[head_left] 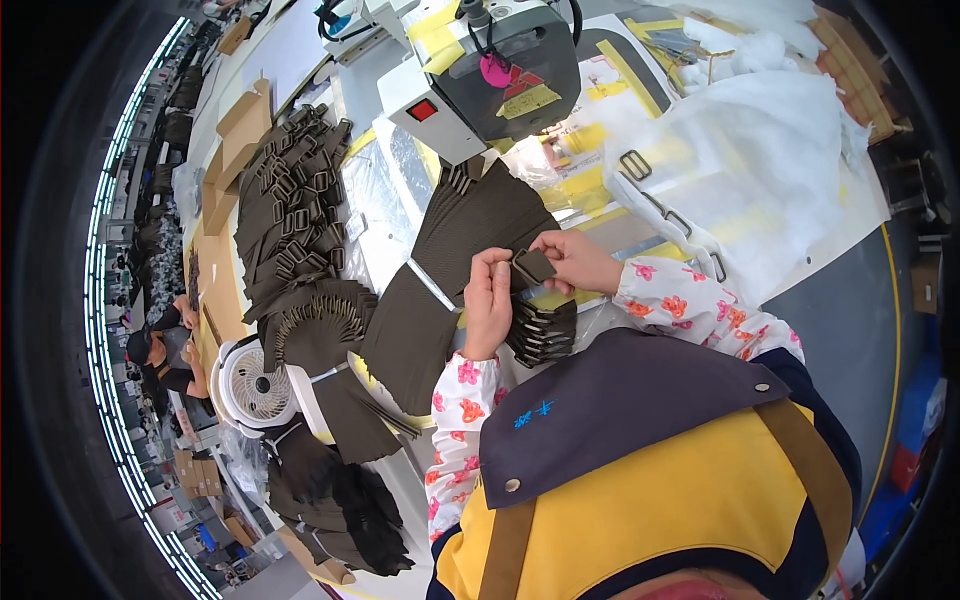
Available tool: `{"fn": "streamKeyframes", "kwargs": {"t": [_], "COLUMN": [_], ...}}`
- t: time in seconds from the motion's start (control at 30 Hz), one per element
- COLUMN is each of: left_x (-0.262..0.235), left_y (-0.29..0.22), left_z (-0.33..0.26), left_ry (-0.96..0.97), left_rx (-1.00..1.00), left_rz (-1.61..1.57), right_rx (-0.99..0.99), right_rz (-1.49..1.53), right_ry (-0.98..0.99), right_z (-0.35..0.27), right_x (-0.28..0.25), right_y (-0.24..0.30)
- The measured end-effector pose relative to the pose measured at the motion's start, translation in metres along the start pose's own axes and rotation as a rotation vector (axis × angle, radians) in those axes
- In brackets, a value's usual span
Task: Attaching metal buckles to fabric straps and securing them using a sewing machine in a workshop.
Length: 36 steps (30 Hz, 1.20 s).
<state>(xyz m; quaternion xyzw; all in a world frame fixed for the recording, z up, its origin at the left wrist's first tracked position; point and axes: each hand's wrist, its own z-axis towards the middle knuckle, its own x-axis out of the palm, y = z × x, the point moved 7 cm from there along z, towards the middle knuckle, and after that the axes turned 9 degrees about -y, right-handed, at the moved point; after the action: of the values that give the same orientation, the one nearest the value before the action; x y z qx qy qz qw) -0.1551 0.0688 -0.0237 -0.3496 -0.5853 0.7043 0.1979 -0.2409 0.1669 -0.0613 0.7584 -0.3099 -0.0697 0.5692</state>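
Between my two hands is the end of a dark olive webbing strap [540, 265] with a rectangular metal buckle [519, 266] on it. My left hand [488, 305] is closed, its fingertips at the buckle's left side. On the other side, my right hand [578, 262] pinches the strap between thumb and fingers. Just below them lies a row of strap ends with dark buckles [543, 333]. Behind my hands, flat olive straps [490, 215] are fanned out in a stack, and a banded bundle of straps [410, 340] lies to the left.
A white machine with a dark front [525, 85] stands at the table's far side. Buckled straps [290, 200] are heaped at left, above a small white fan [260, 385]. Loose buckles [634, 165] lie on white sheeting [750, 190] at right. Another person [165, 350] sits far left.
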Motion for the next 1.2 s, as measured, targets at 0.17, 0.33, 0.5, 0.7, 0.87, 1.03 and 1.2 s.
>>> {"fn": "streamKeyframes", "kwargs": {"t": [0.17,0.33,0.5,0.7,0.87,1.03,1.2], "left_x": [0.003,-0.013,-0.04,-0.037,-0.037,-0.011,0.015], "left_y": [-0.036,-0.05,-0.028,-0.03,-0.013,-0.02,-0.044], "left_z": [-0.003,-0.014,-0.013,-0.007,-0.005,0.003,-0.007], "left_ry": [0.16,0.09,0.036,0.06,0.044,0.265,0.301], "left_rx": [0.383,0.514,0.223,0.377,0.137,0.19,0.595], "left_rz": [0.195,0.373,0.4,0.555,0.367,0.199,0.606], "right_rx": [-0.117,-0.39,-0.032,-0.188,-0.309,-0.254,-0.289], "right_rz": [-0.072,-0.351,0.007,-0.083,-0.218,-0.027,-0.095], "right_ry": [-0.048,-0.091,0.045,0.044,0.039,-0.044,-0.206], "right_z": [-0.003,0.014,0.031,0.025,0.013,0.004,-0.034], "right_x": [0.008,0.02,0.032,0.04,0.04,0.014,-0.039], "right_y": [0.012,0.017,-0.022,-0.01,0.01,0.008,0.02]}}
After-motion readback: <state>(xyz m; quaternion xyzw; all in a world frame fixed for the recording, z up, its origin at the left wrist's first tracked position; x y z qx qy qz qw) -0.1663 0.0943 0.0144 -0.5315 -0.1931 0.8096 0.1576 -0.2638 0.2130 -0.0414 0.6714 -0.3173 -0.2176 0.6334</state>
